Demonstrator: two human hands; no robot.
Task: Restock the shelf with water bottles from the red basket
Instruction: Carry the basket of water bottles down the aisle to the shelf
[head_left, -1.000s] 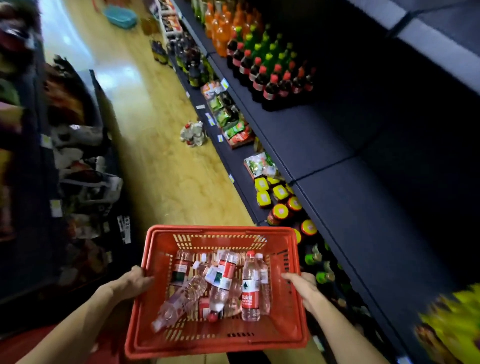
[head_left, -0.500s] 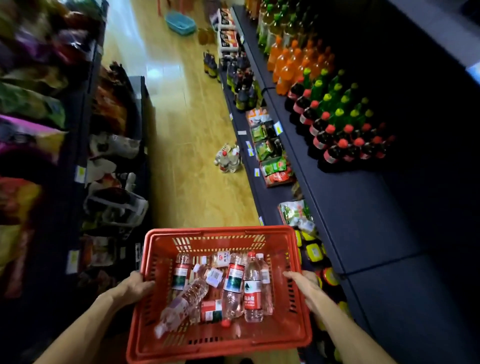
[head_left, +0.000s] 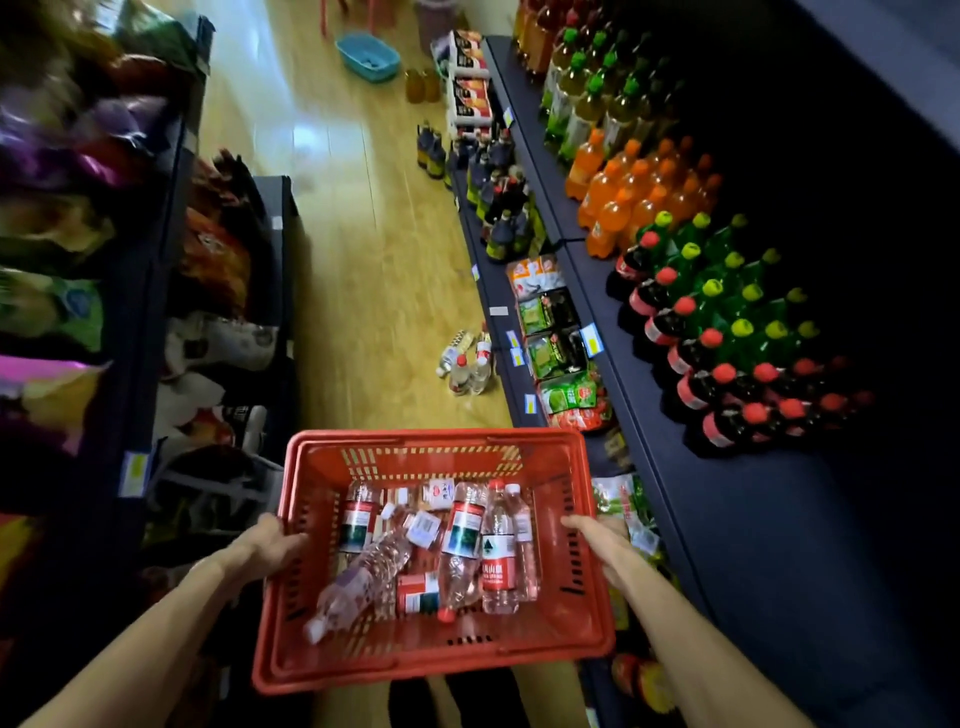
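Observation:
I hold a red basket (head_left: 311, 654) in front of me, low in the view. My left hand (head_left: 267, 545) grips its left rim and my right hand (head_left: 597, 538) grips its right rim. Inside lie several clear water bottles (head_left: 498, 551) with red-and-white labels, jumbled, some lying flat. To the right runs a dark shelf (head_left: 769, 551); its near stretch, level with the basket, is bare.
Cola bottles (head_left: 727, 389), green and orange soda bottles (head_left: 634, 192) fill the shelf farther along. Snack packs (head_left: 561, 353) lie on the lower shelf. A few water bottles (head_left: 467, 364) sit on the wooden floor. Snack racks (head_left: 104, 291) line the left. A blue basket (head_left: 369, 54) stands far down the aisle.
The view has lifted and swung left along the aisle, showing more soda bottles farther down. Both hands keep the same hold on the basket, and the bottles inside have shifted slightly.

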